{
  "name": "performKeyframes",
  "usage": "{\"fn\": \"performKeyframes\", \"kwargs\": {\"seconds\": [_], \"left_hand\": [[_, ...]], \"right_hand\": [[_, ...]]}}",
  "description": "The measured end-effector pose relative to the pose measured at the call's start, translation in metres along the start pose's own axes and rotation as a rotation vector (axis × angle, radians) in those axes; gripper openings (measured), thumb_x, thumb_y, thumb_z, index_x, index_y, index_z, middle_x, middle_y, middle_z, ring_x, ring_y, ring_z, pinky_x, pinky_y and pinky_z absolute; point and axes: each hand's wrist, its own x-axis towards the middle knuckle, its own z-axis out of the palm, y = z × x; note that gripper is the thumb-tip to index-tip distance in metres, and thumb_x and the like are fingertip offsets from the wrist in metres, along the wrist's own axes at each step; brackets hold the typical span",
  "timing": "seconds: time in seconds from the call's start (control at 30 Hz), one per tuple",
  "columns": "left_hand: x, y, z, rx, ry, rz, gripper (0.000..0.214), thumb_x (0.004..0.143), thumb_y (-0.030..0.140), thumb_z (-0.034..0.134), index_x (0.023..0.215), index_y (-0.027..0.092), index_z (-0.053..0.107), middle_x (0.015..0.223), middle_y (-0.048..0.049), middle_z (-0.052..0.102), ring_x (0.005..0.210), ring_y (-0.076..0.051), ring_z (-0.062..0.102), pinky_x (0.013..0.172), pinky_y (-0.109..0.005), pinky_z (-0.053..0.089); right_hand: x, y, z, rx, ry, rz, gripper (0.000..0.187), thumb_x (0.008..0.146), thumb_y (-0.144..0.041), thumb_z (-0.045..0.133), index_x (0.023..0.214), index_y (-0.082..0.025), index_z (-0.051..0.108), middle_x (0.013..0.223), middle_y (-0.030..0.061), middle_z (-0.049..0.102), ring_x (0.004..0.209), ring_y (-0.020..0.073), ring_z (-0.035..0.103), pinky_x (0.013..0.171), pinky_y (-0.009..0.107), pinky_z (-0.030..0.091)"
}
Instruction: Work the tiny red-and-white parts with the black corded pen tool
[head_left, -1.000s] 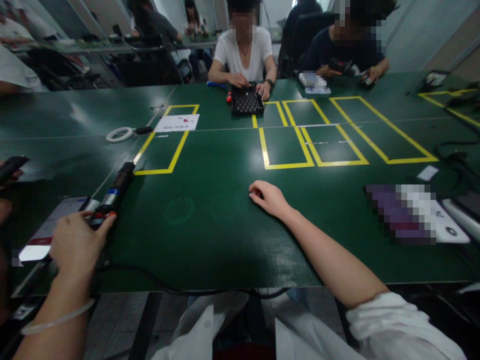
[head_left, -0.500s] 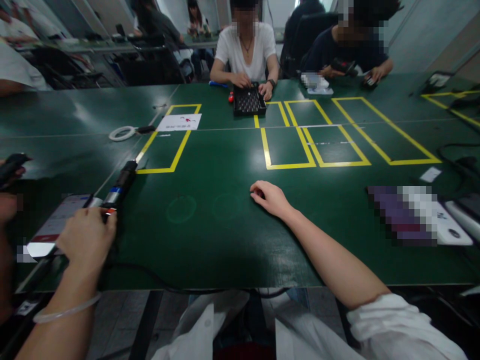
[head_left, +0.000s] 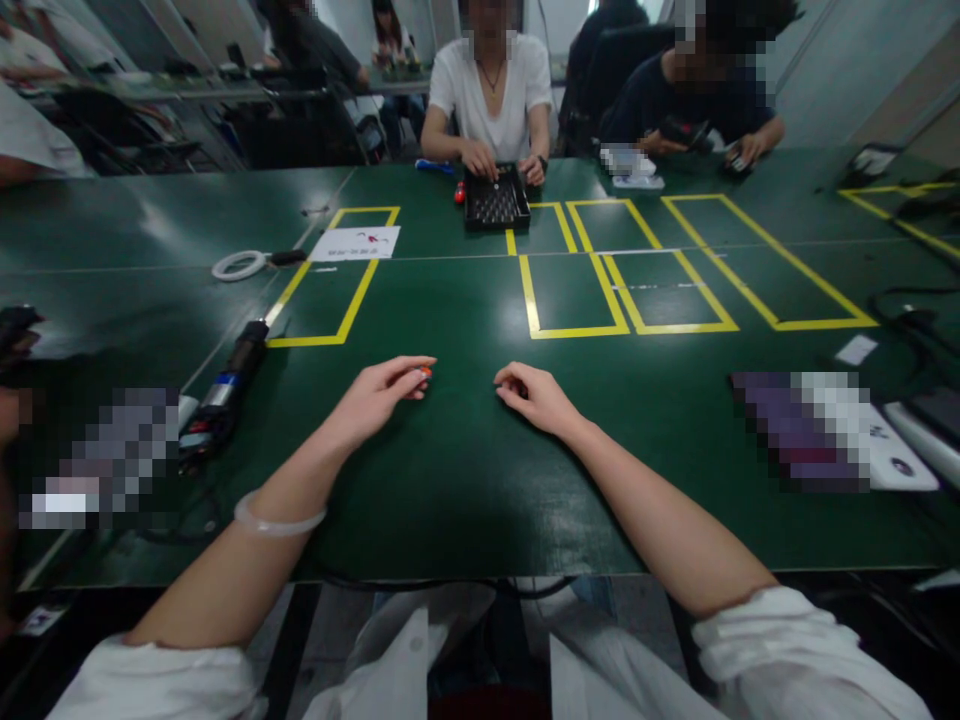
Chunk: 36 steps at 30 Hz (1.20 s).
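Observation:
My left hand (head_left: 379, 390) rests on the green table (head_left: 450, 470) near the middle, fingers pinched on a small orange-red object (head_left: 424, 372) at its fingertips. My right hand (head_left: 534, 396) lies a short way to its right, fingers loosely curled on the table, and whether they hold anything is hidden. A black electric screwdriver (head_left: 223, 392) with a blue band lies on the table to the left, apart from both hands, its cable trailing to the table's front edge.
Yellow tape rectangles (head_left: 574, 295) mark the table. Across it a person handles a black tray (head_left: 495, 203); another person sits to the right. A white tape ring (head_left: 238, 265) and a paper sheet (head_left: 354, 243) lie far left. Blurred items (head_left: 825, 425) sit at right.
My left hand left the screwdriver at the left and moved right to the table's middle, now pinching a small orange-red object. My right hand stayed in place.

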Motion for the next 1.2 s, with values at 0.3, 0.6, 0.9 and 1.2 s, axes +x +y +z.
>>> {"fn": "performKeyframes", "kwargs": {"seconds": [0.3, 0.6, 0.9, 1.2], "left_hand": [[0.031, 0.016, 0.063, -0.214, -0.33, 0.032, 0.06, 0.086, 0.039, 0.059, 0.14, 0.017, 0.046, 0.08, -0.0007, 0.062, 0.076, -0.014, 0.06, 0.078, -0.031, 0.049], [0.03, -0.001, 0.071, -0.424, -0.259, -0.062, 0.039, 0.087, 0.05, 0.055, 0.101, 0.015, 0.059, 0.083, -0.0051, 0.066, 0.072, -0.013, 0.061, 0.075, -0.031, 0.049], [0.029, 0.0, 0.07, -0.384, -0.291, -0.024, 0.037, 0.08, 0.046, 0.066, 0.096, 0.014, 0.059, 0.083, -0.0041, 0.066, 0.076, -0.014, 0.06, 0.076, -0.03, 0.047], [0.027, 0.001, 0.072, -0.404, -0.256, 0.007, 0.034, 0.078, 0.039, 0.071, 0.096, 0.014, 0.058, 0.083, -0.0028, 0.065, 0.077, -0.013, 0.06, 0.078, -0.03, 0.047]], "right_hand": [[0.001, -0.001, 0.002, 0.335, -0.099, 0.053, 0.022, 0.088, -0.035, 0.059, 0.103, -0.019, 0.057, 0.085, 0.0012, 0.065, 0.069, 0.0117, 0.056, 0.066, 0.025, 0.046], [0.001, -0.001, 0.004, 0.392, -0.036, 0.075, 0.022, 0.086, -0.035, 0.062, 0.099, -0.018, 0.058, 0.082, 0.0004, 0.063, 0.068, 0.0113, 0.055, 0.064, 0.025, 0.045], [0.001, 0.002, 0.005, 0.384, -0.023, 0.06, 0.02, 0.085, -0.033, 0.063, 0.099, -0.019, 0.059, 0.081, -0.0002, 0.062, 0.067, 0.0108, 0.054, 0.063, 0.024, 0.043], [0.003, 0.001, 0.006, 0.452, -0.007, 0.116, 0.026, 0.084, -0.038, 0.066, 0.099, -0.019, 0.057, 0.08, -0.0001, 0.062, 0.065, 0.0106, 0.055, 0.062, 0.024, 0.044]]}}
